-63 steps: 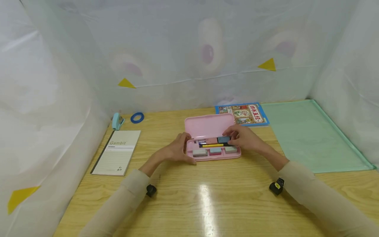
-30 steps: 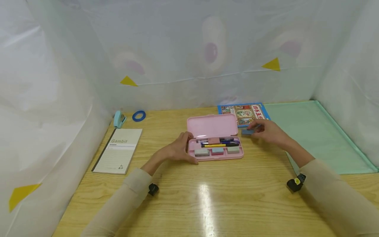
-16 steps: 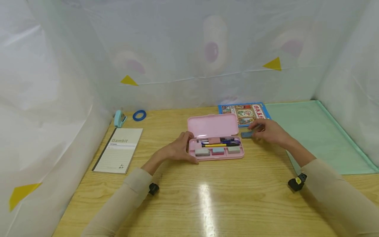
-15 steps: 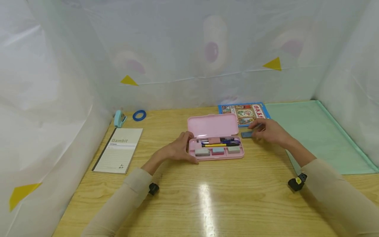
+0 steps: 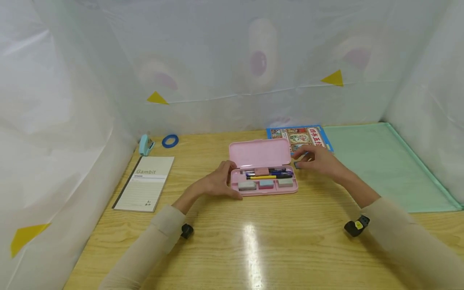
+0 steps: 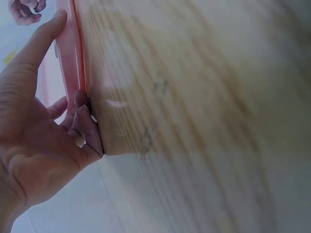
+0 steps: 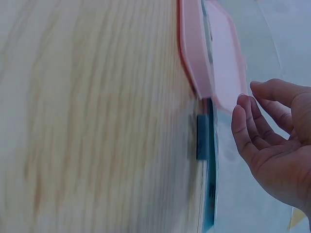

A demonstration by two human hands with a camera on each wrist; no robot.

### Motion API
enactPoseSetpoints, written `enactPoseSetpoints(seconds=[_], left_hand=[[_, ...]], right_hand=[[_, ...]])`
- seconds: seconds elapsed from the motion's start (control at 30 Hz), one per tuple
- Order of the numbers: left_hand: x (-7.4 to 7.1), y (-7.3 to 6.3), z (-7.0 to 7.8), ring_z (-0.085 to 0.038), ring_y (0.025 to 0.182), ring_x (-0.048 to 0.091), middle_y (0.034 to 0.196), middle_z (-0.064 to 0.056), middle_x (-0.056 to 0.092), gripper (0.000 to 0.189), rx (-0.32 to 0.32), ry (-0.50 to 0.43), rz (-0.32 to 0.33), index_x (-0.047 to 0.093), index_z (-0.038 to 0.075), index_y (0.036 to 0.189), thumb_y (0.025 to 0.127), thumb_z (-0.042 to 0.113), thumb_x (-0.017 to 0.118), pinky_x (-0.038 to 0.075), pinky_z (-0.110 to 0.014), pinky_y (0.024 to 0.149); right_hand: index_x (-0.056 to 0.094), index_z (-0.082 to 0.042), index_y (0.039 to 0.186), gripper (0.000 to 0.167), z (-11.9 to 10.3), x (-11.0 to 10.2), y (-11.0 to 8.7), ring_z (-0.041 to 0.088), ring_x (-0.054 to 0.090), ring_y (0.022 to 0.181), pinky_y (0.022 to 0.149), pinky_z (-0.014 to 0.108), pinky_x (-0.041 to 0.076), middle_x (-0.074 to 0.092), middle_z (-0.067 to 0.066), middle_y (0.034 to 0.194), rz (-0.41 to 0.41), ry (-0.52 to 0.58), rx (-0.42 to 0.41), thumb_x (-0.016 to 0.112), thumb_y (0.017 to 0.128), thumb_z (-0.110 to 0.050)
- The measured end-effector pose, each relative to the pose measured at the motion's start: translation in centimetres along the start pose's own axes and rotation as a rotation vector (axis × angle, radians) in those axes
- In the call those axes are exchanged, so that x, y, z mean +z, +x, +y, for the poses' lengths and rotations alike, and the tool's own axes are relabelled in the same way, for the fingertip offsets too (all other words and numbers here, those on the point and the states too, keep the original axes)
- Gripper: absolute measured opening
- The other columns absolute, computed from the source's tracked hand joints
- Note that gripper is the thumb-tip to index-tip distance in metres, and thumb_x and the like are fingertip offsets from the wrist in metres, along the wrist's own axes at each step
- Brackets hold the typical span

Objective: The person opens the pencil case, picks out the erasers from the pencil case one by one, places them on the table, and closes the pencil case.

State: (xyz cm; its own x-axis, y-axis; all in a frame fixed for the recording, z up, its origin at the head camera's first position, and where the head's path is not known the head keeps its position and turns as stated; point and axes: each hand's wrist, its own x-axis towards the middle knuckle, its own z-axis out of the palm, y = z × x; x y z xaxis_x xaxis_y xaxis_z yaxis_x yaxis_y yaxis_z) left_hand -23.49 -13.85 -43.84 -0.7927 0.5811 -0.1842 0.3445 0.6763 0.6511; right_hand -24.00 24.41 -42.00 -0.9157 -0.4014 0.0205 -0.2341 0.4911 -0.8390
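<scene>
An open pink pencil case (image 5: 259,155) lies on the wooden table in the head view, its lid tipped back. My left hand (image 5: 216,182) grips its left end, thumb at the front and fingers behind. Inside are several pens, a yellow one (image 5: 262,177) among them, a pinkish block (image 5: 262,171) and three small eraser-like blocks (image 5: 266,184) in front compartments. My right hand (image 5: 320,161) hovers by the case's right end with loosely bent fingers, holding nothing. Below it a blue eraser-like block (image 7: 202,137) rests on the table in the right wrist view, apart from the fingertips.
A blue-bordered book (image 5: 301,137) lies behind the case, partly covered by its lid. A green mat (image 5: 384,169) is at the right. At the left are a notebook (image 5: 145,185), a light blue stapler (image 5: 146,145) and a blue tape roll (image 5: 170,141). White sheeting (image 5: 210,117) encloses the table.
My right hand lifted the blue block from the pencil case and set it on the table to the right. Now it has let go and shifted slightly left. My left hand stays at the case.
</scene>
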Motion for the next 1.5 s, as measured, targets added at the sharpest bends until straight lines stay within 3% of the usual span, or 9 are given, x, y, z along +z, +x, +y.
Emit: enactPoseSetpoints(seconds=[0.23, 0.5, 0.67, 0.87, 1.03, 1.23, 1.5], left_hand=[[0.2, -0.1, -0.4, -0.024, 0.123, 0.048, 0.139, -0.014, 0.040, 0.099, 0.006, 0.013, 0.015, 0.033, 0.005, 0.145, 0.075, 0.044, 0.092, 0.042, -0.041, 0.110], [0.0, 0.1, -0.4, -0.024, 0.122, 0.048, 0.137, -0.013, 0.040, 0.099, 0.014, 0.006, 0.023, 0.033, 0.004, 0.144, 0.075, 0.044, 0.093, 0.041, -0.040, 0.110], [-0.1, 0.1, -0.4, -0.023, 0.120, 0.047, 0.135, -0.012, 0.040, 0.098, 0.019, 0.013, 0.017, 0.034, 0.004, 0.142, 0.075, 0.045, 0.092, 0.042, -0.039, 0.108], [-0.1, 0.1, -0.3, -0.023, 0.121, 0.047, 0.136, -0.011, 0.040, 0.099, 0.009, 0.004, 0.010, 0.033, 0.006, 0.143, 0.075, 0.046, 0.092, 0.042, -0.039, 0.108], [-0.1, 0.1, -0.3, -0.023, 0.120, 0.047, 0.135, -0.013, 0.040, 0.098, 0.011, 0.008, 0.011, 0.033, 0.005, 0.142, 0.075, 0.044, 0.093, 0.042, -0.039, 0.107], [-0.2, 0.0, -0.3, -0.024, 0.119, 0.048, 0.135, -0.013, 0.040, 0.098, 0.009, -0.003, 0.011, 0.034, 0.005, 0.141, 0.074, 0.044, 0.093, 0.042, -0.039, 0.107], [-0.1, -0.1, -0.1, -0.023, 0.118, 0.048, 0.133, -0.012, 0.042, 0.098, 0.013, -0.022, 0.012, 0.034, 0.005, 0.141, 0.074, 0.045, 0.093, 0.043, -0.039, 0.106]], right_hand=[[0.069, -0.002, 0.119, 0.024, -1.3, 2.8, 1.4, 0.026, 0.064, 0.097, 0.076, 0.027, 0.053, 0.066, 0.017, 0.117, -0.020, 0.014, -0.048, 0.072, 0.096, -0.005], [0.069, -0.005, 0.122, 0.027, -2.6, 5.7, 3.0, 0.026, 0.066, 0.099, 0.081, 0.033, 0.054, 0.069, 0.014, 0.117, -0.056, -0.024, -0.064, 0.073, 0.095, -0.005], [0.069, -0.007, 0.119, 0.027, -2.8, 7.1, 3.8, 0.022, 0.065, 0.091, 0.077, 0.037, 0.053, 0.069, 0.013, 0.113, -0.078, -0.069, -0.089, 0.075, 0.094, -0.004], [0.071, -0.007, 0.112, 0.023, -2.9, 8.2, 3.9, 0.019, 0.057, 0.078, 0.068, 0.034, 0.048, 0.066, 0.011, 0.105, -0.042, -0.127, -0.139, 0.076, 0.091, 0.000], [0.073, -0.006, 0.108, 0.022, -2.8, 8.5, 3.9, 0.019, 0.056, 0.077, 0.065, 0.032, 0.047, 0.064, 0.009, 0.097, -0.017, -0.130, -0.135, 0.077, 0.088, 0.003], [0.072, -0.008, 0.108, 0.028, -2.8, 8.3, 3.8, 0.021, 0.056, 0.081, 0.067, 0.033, 0.047, 0.065, 0.009, 0.100, -0.028, -0.128, -0.115, 0.075, 0.083, 0.006], [0.074, -0.011, 0.110, 0.023, -2.2, 5.6, 2.7, 0.023, 0.060, 0.088, 0.074, 0.034, 0.050, 0.066, 0.009, 0.107, 0.045, -0.087, -0.058, 0.071, 0.090, 0.001]])
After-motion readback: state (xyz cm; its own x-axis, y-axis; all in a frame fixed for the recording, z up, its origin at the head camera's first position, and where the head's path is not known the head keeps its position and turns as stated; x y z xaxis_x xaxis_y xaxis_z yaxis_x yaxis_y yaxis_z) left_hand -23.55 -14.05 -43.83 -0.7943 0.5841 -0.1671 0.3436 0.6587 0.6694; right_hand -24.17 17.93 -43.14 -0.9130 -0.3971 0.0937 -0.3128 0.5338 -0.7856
